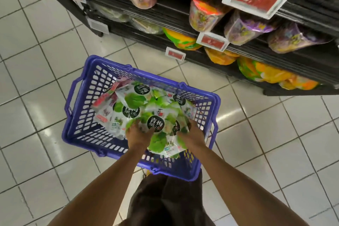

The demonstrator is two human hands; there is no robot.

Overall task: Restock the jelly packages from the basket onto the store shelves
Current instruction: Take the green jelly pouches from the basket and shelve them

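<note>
**Item:** jelly packages point(156, 124), green, heaped in the basket point(82, 134). I log the top few as held between my two hands.

**Left hand** point(138, 133): fingers curled over one side of the bundle.

**Right hand** point(193, 136): fingers tucked into the opposite side and gripping, tips hidden.

**Remaining stock:** ahead and to the left of the left hand.

**Shelves** point(256, 57): well ahead of the right hand, up and to its right.

**Hazard:** glossy film and a loose stack. I judge the inner packs may slide out on the lift and drop to the tiled floor point(36, 97), or snag on the basket rim.
</note>
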